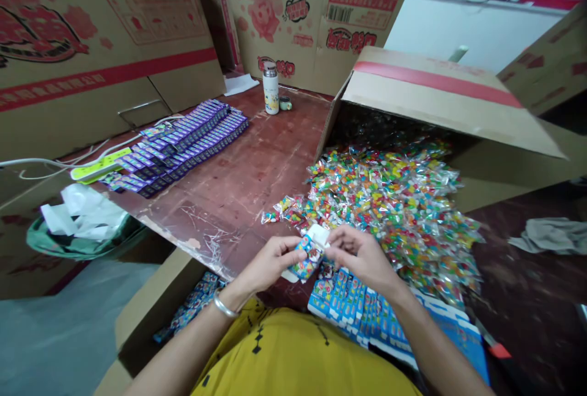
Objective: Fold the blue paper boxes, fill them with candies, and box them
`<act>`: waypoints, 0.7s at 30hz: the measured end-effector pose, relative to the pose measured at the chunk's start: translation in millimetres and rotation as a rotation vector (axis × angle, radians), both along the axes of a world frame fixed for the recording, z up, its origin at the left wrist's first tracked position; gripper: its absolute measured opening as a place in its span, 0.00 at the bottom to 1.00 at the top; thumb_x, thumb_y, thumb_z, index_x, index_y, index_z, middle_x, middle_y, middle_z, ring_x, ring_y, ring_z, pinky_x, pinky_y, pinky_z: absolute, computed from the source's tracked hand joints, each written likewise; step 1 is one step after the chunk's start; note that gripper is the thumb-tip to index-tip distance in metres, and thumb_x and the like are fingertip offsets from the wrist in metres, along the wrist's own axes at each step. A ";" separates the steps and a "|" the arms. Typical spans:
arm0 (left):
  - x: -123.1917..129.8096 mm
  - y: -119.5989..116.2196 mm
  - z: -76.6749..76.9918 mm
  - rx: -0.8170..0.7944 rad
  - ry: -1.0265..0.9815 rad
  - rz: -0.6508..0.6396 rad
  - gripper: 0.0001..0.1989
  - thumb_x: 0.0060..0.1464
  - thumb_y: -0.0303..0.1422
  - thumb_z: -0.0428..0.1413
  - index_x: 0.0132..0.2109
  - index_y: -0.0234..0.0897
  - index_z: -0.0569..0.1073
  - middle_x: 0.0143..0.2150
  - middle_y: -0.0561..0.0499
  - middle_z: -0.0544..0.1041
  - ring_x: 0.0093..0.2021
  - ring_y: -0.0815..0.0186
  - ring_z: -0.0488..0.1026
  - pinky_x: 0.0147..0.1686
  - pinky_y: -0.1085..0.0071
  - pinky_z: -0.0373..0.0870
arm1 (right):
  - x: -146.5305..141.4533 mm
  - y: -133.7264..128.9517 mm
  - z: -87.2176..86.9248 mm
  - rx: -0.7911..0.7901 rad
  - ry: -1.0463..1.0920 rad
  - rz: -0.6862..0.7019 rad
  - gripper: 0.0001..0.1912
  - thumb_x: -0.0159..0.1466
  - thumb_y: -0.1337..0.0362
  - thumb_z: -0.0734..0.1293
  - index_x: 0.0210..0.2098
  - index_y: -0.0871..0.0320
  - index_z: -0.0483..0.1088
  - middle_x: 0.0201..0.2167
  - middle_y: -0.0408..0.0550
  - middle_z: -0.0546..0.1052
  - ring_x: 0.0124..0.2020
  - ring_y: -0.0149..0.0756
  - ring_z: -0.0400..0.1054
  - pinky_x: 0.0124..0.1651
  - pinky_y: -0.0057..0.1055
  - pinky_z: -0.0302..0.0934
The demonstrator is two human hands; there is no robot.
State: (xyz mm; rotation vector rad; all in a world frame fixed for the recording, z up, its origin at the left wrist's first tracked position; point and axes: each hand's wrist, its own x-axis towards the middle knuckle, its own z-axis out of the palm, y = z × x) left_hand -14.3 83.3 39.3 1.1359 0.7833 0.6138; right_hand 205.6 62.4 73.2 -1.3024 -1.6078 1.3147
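Near the table's front edge, my left hand holds a small blue patterned box between thumb and fingers. The box's white end flap stands up at the top. My right hand is closed at that flap end, its thumb and fingertips against the box. Just beyond both hands lies a large heap of clear packets of colourful candies, spilling from an open carton. Flat blue boxes are lined up below my right hand and forearm.
Purple packs are stacked on the table at left, beside a yellow-green power strip. A white bottle stands at the back. An open carton holding blue boxes sits below the table edge.
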 end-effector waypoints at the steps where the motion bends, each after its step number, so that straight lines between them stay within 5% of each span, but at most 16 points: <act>1: 2.0 -0.6 -3.5 -0.035 -0.030 0.088 0.15 0.53 0.39 0.59 0.42 0.31 0.77 0.34 0.50 0.77 0.31 0.67 0.70 0.32 0.74 0.65 | -2.5 -0.8 -4.0 0.013 0.056 -0.117 0.11 0.61 0.58 0.69 0.39 0.56 0.70 0.30 0.44 0.74 0.30 0.33 0.69 0.32 0.28 0.64; 6: 20.0 -8.3 -10.9 -0.024 -0.104 0.412 0.12 0.49 0.35 0.63 0.39 0.32 0.76 0.34 0.50 0.76 0.32 0.68 0.71 0.34 0.74 0.67 | -28.9 -9.6 -27.7 0.031 0.203 -0.314 0.17 0.58 0.60 0.72 0.44 0.55 0.66 0.36 0.48 0.76 0.36 0.37 0.72 0.38 0.32 0.67; 10: 31.7 -16.3 -5.5 0.094 -0.074 0.577 0.25 0.48 0.33 0.63 0.54 0.41 0.68 0.37 0.52 0.75 0.34 0.69 0.72 0.34 0.75 0.69 | -43.5 -11.2 -37.1 0.096 0.194 -0.501 0.13 0.60 0.60 0.69 0.42 0.57 0.68 0.32 0.46 0.76 0.34 0.36 0.71 0.38 0.32 0.67; 15: 28.6 -17.2 1.4 0.174 0.010 0.412 0.24 0.54 0.34 0.58 0.58 0.40 0.68 0.53 0.45 0.73 0.46 0.61 0.72 0.46 0.68 0.70 | -41.7 -11.7 -45.8 0.195 0.126 -0.471 0.18 0.62 0.60 0.67 0.51 0.55 0.69 0.42 0.50 0.76 0.41 0.39 0.71 0.45 0.36 0.67; 18: 24.7 -15.3 0.1 0.144 -0.044 0.314 0.20 0.55 0.34 0.58 0.55 0.37 0.69 0.51 0.44 0.74 0.48 0.59 0.72 0.49 0.66 0.68 | -38.5 -13.4 -51.8 0.254 0.036 -0.453 0.15 0.63 0.60 0.66 0.49 0.54 0.71 0.44 0.49 0.76 0.42 0.40 0.71 0.46 0.36 0.65; 21: 22.7 -15.2 -2.4 0.108 -0.103 0.248 0.16 0.54 0.33 0.58 0.50 0.36 0.71 0.48 0.45 0.75 0.47 0.59 0.72 0.49 0.66 0.67 | -35.7 -12.4 -53.0 0.317 -0.034 -0.425 0.07 0.64 0.61 0.65 0.39 0.55 0.73 0.35 0.47 0.75 0.38 0.39 0.70 0.43 0.34 0.64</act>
